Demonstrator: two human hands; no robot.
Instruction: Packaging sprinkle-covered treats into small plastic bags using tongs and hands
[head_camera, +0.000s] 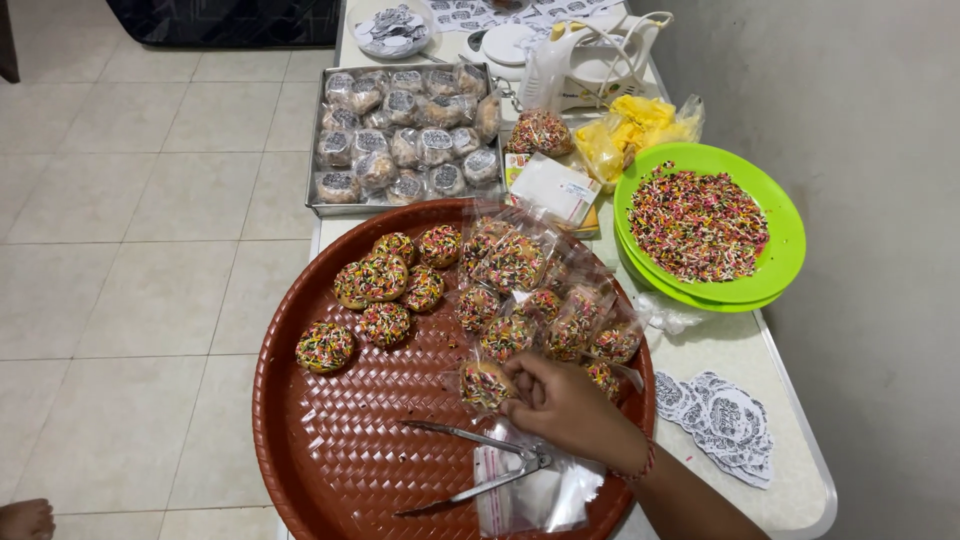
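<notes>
My right hand (560, 405) reaches over a big round brown tray (330, 450) and holds a sprinkle-covered donut in a clear bag (484, 384) by its edge. Several bare sprinkled donuts (380, 285) lie on the tray's left half. Several bagged donuts (545, 300) are heaped on its right half. Metal tongs (480, 465) rest on the tray just below the hand, on a pile of empty clear bags (535, 495). My left hand is out of view.
A metal tray of wrapped round pastries (405, 135) stands behind. A green plate of coloured sprinkles (712, 225) sits at right, by yellow bags (635, 130) and a white hand mixer (590, 60). Round stickers (720, 420) lie near the table's right edge.
</notes>
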